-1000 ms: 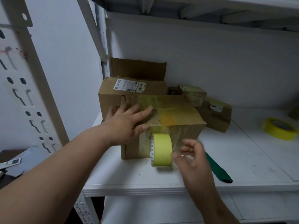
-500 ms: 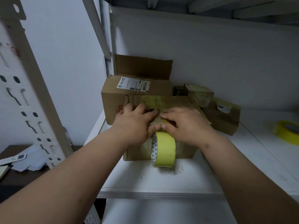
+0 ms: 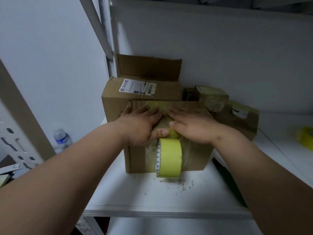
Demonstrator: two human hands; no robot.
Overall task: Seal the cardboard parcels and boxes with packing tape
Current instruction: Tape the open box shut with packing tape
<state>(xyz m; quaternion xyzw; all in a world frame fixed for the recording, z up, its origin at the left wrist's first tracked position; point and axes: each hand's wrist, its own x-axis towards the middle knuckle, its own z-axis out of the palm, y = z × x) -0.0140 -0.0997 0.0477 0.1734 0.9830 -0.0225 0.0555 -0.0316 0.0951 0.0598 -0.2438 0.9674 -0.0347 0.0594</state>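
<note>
1. Head view: the left hand [image 3: 141,123] is lying flat on top of the cardboard box [image 3: 140,156], fingers straight and spread, thumb pointing toward the other hand; it is pressing down, gripping nothing.
2. The right hand [image 3: 192,125] is lying flat just beside it on the same top, fingers straight, thumb nearly meeting the left thumb; it is also pressing, holding nothing.
3. Under both palms a strip of yellowish tape [image 3: 158,106] is running along the box top, and it is showing beyond the fingertips.
4. Directly below the two thumbs a roll of tape [image 3: 170,158] is standing on edge against the front face of the box, its lower edge sitting on the white shelf [image 3: 152,199].
5. Beyond the fingertips a bigger box with a shipping label [image 3: 137,87] is standing with its back flap up, touching the pressed box.
6. Out past the right hand, smaller taped parcels [image 3: 237,114] are sitting against the wall, and a second yellow roll [image 3: 305,138] is lying blurred, well apart.
7. Under the right forearm a dark green object [image 3: 228,180] is lying on the shelf; what it is cannot be told.
8. Far out from the left arm a water bottle [image 3: 61,139] is standing behind the shelf post.
</note>
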